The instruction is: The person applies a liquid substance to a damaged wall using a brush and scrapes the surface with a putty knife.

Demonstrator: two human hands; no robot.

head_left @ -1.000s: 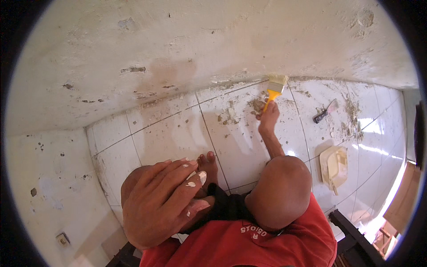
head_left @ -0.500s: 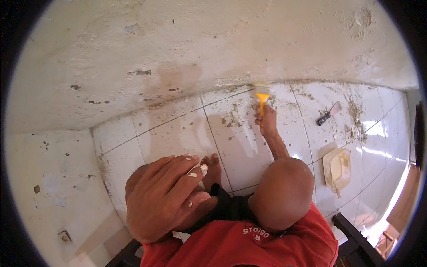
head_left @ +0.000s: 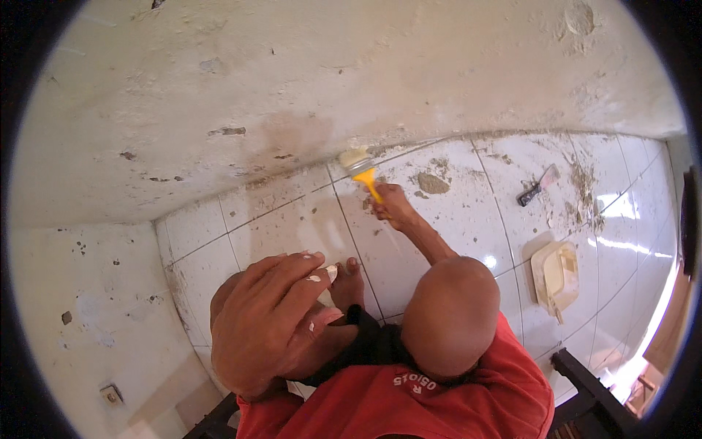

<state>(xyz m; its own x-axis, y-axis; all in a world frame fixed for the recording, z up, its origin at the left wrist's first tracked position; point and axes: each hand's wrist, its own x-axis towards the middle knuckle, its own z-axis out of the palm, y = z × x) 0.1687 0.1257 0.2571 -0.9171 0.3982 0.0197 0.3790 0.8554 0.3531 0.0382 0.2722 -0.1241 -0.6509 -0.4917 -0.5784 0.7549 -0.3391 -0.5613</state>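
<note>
My right hand (head_left: 393, 206) is wrapped round the yellow handle of a paintbrush (head_left: 364, 174). The brush's pale bristles touch the foot of the wall (head_left: 322, 80), where it meets the white tiled floor (head_left: 409, 263). Just right of the brush lies a small heap of plaster crumbs (head_left: 433, 183), with finer bits scattered round it. Over my bent left knee rests my left hand (head_left: 274, 314), fingers stretched out and nothing in it. White smears of paste stick to its fingers.
A scraper with a black handle (head_left: 539, 184) lies on the tiles to the right, beside more debris (head_left: 583, 189). Nearer me stands a cream plastic tub (head_left: 556, 282) with a stick-like handle at its near end. A dark wooden frame (head_left: 592, 388) is at lower right.
My right hand has swept the paintbrush leftward along the foot of the wall. The crumb heap now shows to its right. My left hand stays on the knee.
</note>
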